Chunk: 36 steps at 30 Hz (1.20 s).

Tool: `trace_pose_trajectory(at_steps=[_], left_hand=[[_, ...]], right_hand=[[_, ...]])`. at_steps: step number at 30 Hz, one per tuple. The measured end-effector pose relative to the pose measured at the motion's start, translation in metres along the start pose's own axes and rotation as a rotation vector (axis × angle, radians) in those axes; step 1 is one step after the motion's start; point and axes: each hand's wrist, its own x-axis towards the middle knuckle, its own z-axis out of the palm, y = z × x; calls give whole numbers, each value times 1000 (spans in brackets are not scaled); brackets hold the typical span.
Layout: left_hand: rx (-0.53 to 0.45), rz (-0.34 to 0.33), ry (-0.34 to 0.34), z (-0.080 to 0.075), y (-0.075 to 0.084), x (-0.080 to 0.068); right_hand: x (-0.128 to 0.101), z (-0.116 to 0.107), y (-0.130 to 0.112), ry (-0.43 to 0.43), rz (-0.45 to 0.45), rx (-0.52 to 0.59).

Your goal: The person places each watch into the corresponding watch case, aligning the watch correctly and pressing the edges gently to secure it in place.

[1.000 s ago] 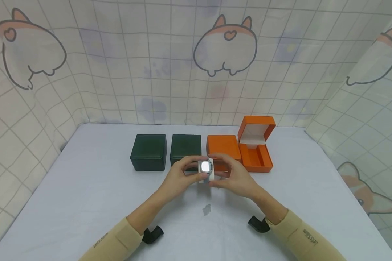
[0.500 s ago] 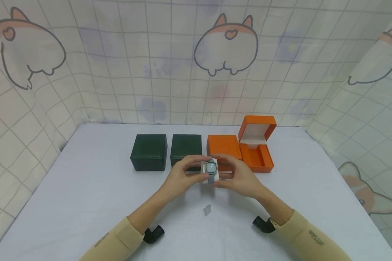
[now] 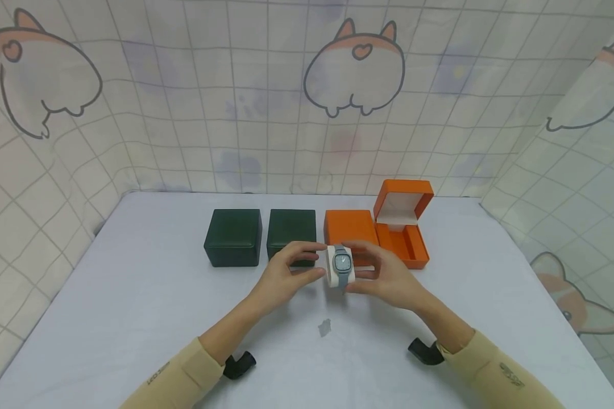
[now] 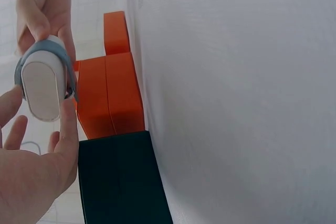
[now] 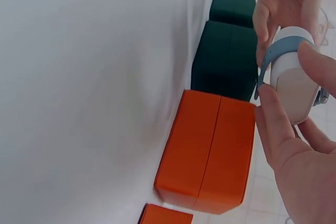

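Pale lilac surface (image 3: 133, 295), cartoon-print curtain (image 3: 266, 96) behind. I see grey-blue square-faced watch on white oval cushion (image 3: 340, 265) lifted above surface, near closed orange box (image 3: 349, 228); open orange hinged box (image 3: 403, 232) far right sits without it. Seating looks undone. Left hand (image 3: 286, 277) and right hand (image 3: 386, 276) pinch cushion between fingertips, grip closed on it.

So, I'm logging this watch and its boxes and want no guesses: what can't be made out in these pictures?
- Watch dial: too small in the head view to read; both wrist views show only its strap and the white cushion.
- Closed orange box, two dark green boxes: lids shut, contents hidden.
- Open orange box: near wall hides part of its floor; cut off by the bottom edge in the right wrist view.
- Left hand, right hand: fingers hide the cushion's ends.
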Motion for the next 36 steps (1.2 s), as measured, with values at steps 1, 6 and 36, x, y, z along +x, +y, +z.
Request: trace_pose_trajectory(at_steps=[1, 6, 36], left_hand=[[-2, -2, 0, 0, 0, 0], [-9, -15, -4, 1, 1, 0], [10, -30, -92, -1, -7, -1]], right_hand=[[-1, -2, 0, 3, 6, -3], [-6, -10, 0, 12, 12, -4], [-21, -71, 17, 94, 104, -55]])
